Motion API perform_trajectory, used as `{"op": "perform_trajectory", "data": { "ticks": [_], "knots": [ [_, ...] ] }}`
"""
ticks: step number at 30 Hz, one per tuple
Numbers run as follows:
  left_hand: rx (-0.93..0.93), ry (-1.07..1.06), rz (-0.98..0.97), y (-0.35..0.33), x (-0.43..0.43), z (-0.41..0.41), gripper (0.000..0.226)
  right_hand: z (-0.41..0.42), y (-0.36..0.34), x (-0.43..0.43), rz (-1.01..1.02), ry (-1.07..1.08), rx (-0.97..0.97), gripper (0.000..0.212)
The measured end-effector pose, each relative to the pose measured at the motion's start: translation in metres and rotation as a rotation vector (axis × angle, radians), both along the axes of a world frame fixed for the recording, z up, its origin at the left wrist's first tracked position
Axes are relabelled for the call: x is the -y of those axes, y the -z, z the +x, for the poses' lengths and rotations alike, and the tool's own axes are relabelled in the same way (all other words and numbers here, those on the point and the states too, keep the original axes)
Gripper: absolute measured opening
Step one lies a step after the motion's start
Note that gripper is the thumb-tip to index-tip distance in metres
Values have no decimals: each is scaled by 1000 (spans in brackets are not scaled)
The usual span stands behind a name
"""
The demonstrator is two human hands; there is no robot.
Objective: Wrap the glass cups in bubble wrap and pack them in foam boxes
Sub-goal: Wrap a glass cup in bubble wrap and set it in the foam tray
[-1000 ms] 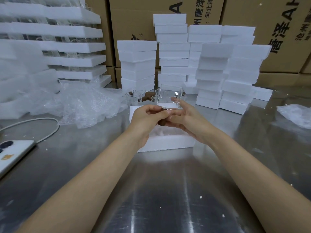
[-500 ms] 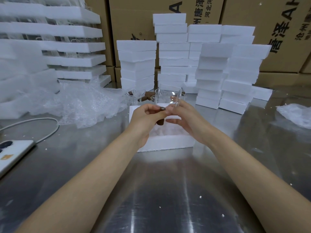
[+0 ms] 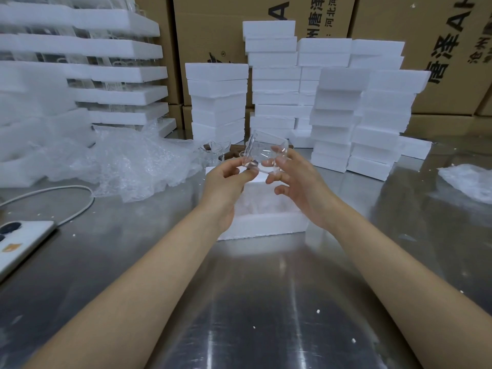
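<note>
A clear glass cup (image 3: pixel 266 150) lies tilted on its side in the air above an open white foam box (image 3: pixel 266 222) on the steel table. My left hand (image 3: pixel 226 179) pinches the cup's rim on the left. My right hand (image 3: pixel 298 179) holds the cup from the right with its thumb and fingertips, the lower fingers spread loose. Bare glass cups (image 3: pixel 213 153) stand behind the box. A heap of bubble wrap (image 3: pixel 133 161) lies left of them.
Stacks of white foam boxes (image 3: pixel 332 102) rise behind the work spot, with foam trays of glasses (image 3: pixel 106 75) at the back left and cardboard cartons (image 3: pixel 426 49) behind. A phone (image 3: pixel 18 243) with a cable (image 3: pixel 66 193) lies at the left edge. More wrap (image 3: pixel 471 179) sits at the right.
The cup has tipped from upright onto its side and risen a little. My right hand's fingers have spread apart, and both hands moved slightly up.
</note>
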State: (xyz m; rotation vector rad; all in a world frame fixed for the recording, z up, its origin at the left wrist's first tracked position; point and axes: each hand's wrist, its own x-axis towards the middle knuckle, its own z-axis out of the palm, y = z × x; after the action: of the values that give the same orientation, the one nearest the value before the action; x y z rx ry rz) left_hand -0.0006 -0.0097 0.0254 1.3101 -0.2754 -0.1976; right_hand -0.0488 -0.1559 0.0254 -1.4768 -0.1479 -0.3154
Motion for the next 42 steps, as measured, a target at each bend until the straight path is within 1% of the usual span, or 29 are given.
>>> {"op": "perform_trajectory", "data": {
  "ticks": [2, 6, 10, 17, 25, 31, 33, 36, 38, 39, 42],
  "knots": [
    [-30, 32, -47, -1, 0, 1, 20, 0, 0, 0, 15, -1, 8, 34],
    [-101, 62, -185, -3, 1, 1, 15, -1, -1, 1, 34, 8, 10, 42],
    [-160, 82, -234, -3, 2, 1, 23, -1, 2, 1, 29, 20, 21, 55],
    [-165, 72, -157, -3, 1, 2, 15, -1, 0, 1, -24, 35, -13, 61],
    [-187, 63, -152, -5, 1, 0, 17, -2, 1, 0, -13, 30, -19, 65],
    [-182, 78, -129, -5, 1, 1, 16, -3, 0, -1, -11, 39, -26, 63],
    [-174, 83, -96, -5, 0, 0, 21, -4, 0, -2, -9, 41, -23, 63],
    [-142, 91, -32, -8, 0, -2, 46, -5, 0, -2, -29, 42, -21, 64],
    [-103, 84, 31, -9, 1, -4, 56, -5, 0, -2, -63, 45, -26, 66],
    [-84, 78, 47, -8, 1, -4, 54, -5, 0, -2, -81, 46, -31, 67],
    [-73, 87, 34, -7, 1, -3, 39, -3, 1, -1, -75, 23, -27, 65]
  ]
}}
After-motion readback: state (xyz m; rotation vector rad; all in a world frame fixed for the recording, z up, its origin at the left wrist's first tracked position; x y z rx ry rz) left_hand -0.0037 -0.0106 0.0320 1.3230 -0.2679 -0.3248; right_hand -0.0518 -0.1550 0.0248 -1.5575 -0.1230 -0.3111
